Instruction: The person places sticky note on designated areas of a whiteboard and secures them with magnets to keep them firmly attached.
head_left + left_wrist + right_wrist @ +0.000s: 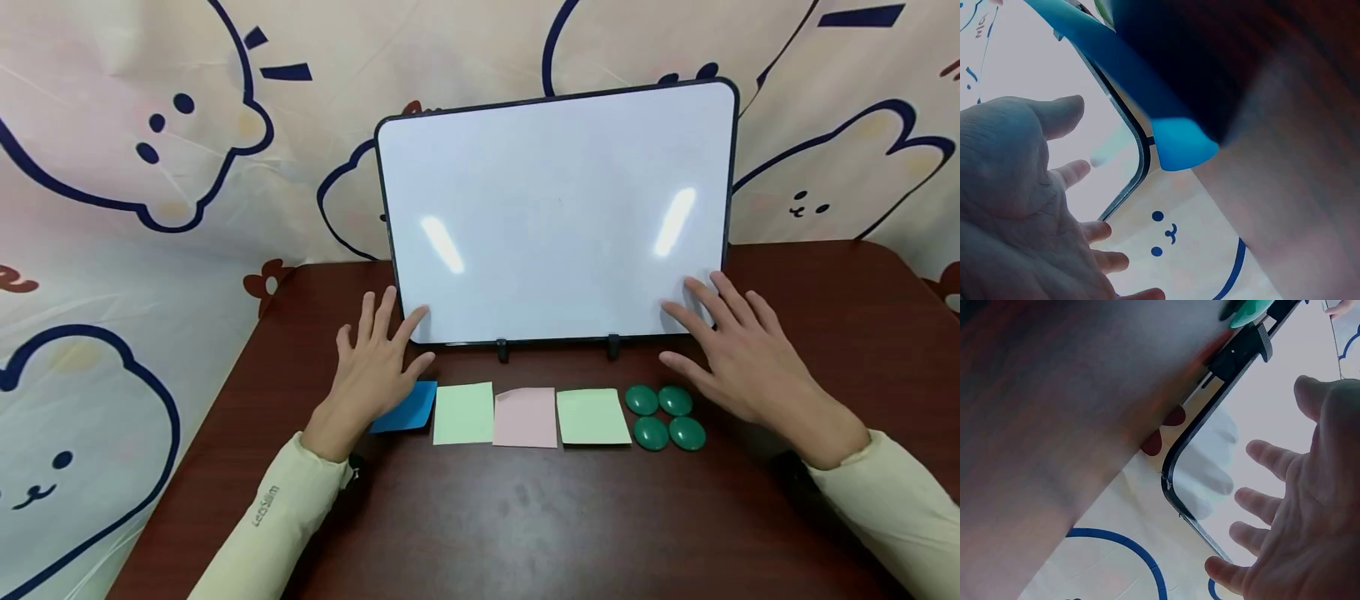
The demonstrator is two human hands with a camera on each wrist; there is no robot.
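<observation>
A whiteboard [555, 208] with a dark frame leans back slightly on small black stand feet [613, 347]. Beside its lower left corner, my left hand [371, 367] has its fingers spread, above part of a blue sticky note [407, 408]. My right hand [753, 367] is spread in front of the lower right corner, holding nothing. In the right wrist view, the right hand [1304, 494] shows a faint reflection in the board. Whether either hand touches the frame, I cannot tell. Between the hands lie two pale green notes [463, 413], a pink note [525, 417] and several green round magnets [651, 433].
All this stands on a dark brown wooden table [525, 525]. Behind it hangs a pale curtain [90, 250] printed with cartoon animals, close to the table's back and left edges. The board's top reaches up in front of the curtain.
</observation>
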